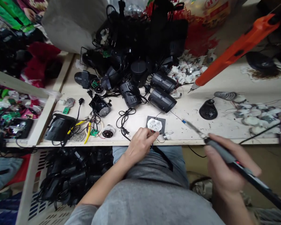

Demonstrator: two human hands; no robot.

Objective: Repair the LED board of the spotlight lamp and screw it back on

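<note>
I read all clock positions from the dark square plate (163,122), which lay on the front part of the bench (192,131) and carried a white disc (155,124) with round elements. From left to right I recorded the following.

At 9 o'clock, well apart, stood a black housing (59,127), followed by yellow-handled pliers (88,132) and a white component with a black face (108,131). A tied black cord (126,116) lay between 9 and 10 o'clock. My left hand (140,144) was at 7 o'clock, its fingertips at the plate's lower edge; I could not tell whether that grip was clamped on the plate or on a wire. At 12 o'clock, a black cylindrical housing (162,100) lay on its side. Between 2 and 3 o'clock was a black teardrop-shaped part (208,110).

My right hand (227,172), at 4 o'clock, had its grip closed around the handle of a soldering iron (220,150). The iron's shaft pointed toward 10 o'clock; its exact end was unclear. Between 1 and 2 o'clock, an orange driver (235,51) slanted downward to 7 o'clock. White parts (251,117) were heaped at 3 o'clock.
</note>
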